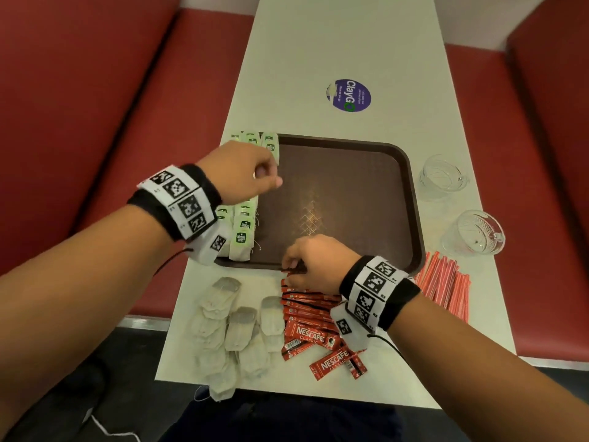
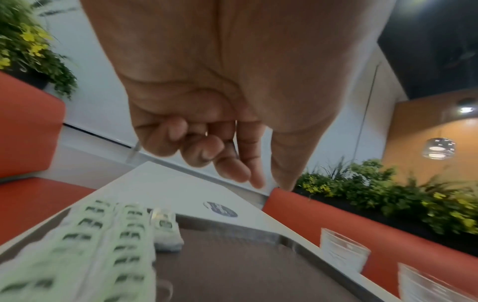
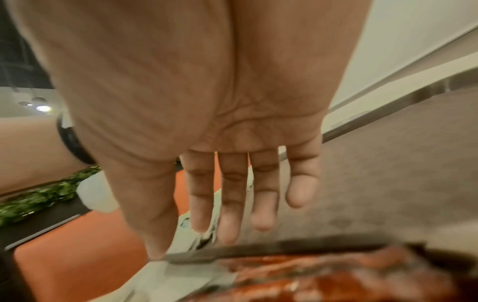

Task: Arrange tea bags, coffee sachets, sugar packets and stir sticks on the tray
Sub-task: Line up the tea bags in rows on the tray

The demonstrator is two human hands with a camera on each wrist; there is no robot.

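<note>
Brown plastic tray (image 1: 376, 148) with a bumpy crisscross floor in the middle, shiny red foil coffee sachets (image 1: 307, 330) lower middle, soft white paper tea bags (image 1: 236, 327) lower left, clear patterned glass cups (image 1: 475, 232) right, smooth matt table (image 1: 344, 43)

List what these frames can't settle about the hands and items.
- Head view: whether the right hand touches the red Nescafe coffee sachets; its own back hides the fingers.
- Head view: middle of the green-tagged tea bag rows, behind the left hand.
- Right wrist view: sachets, motion-blurred.
</note>
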